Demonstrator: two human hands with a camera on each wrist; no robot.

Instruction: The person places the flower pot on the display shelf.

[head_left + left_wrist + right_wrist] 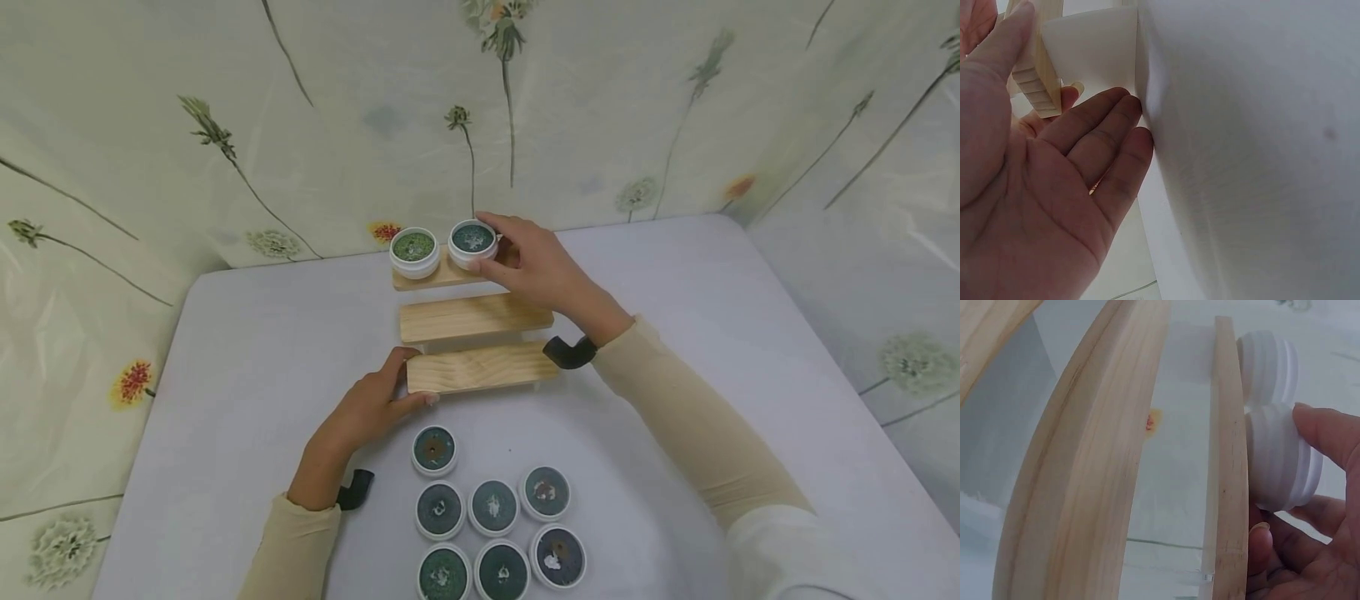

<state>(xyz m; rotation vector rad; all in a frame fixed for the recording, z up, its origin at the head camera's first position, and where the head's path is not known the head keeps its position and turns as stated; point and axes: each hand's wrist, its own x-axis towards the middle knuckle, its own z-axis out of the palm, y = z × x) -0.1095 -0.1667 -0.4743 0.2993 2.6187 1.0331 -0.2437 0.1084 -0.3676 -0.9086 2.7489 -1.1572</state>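
A wooden tiered stand [480, 318] with three planks stands toward the back of the table. On its top plank sits a round white jar [414, 255] with a green top face. Right beside that one, my right hand [536, 262] holds a second white jar [472, 242], dark green on top, between thumb and fingers. The right wrist view shows this held jar [1279, 459] against the top plank [1230, 456]. My left hand [367, 408] grips the left end of the lowest plank [1038, 78] with thumb and index finger; its other fingers extend beside the white support [1094, 47].
Several white jars [493, 508] with dark green and grey tops stand in loose rows on the white table [660, 400], in front of the stand. A flower-printed sheet [337, 142] hangs behind and at both sides.
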